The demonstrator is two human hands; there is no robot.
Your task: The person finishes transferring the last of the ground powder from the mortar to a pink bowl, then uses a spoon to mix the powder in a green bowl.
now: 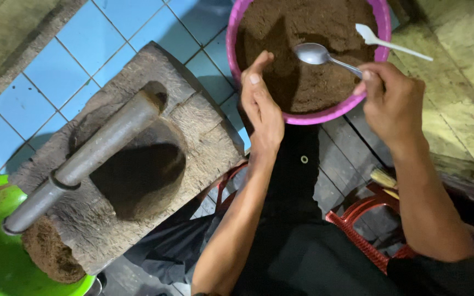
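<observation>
**Metal, plastic, rough wood**

The spoon (316, 53) is polished metal, glossy in the bowl. The basin (303, 117) is smooth pink plastic holding matt brown powder (303, 33). The mortar block (193, 137) is coarse, fibrous wood (its pestle (91, 156) looks dull and smooth). Floor tiles (56, 71) shine faintly.

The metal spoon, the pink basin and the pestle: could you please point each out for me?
metal spoon (312, 53), head view, on its bowl.
pink basin (325, 116), head view, on its near rim.
pestle (105, 141), head view, on its thick shaft.
</observation>
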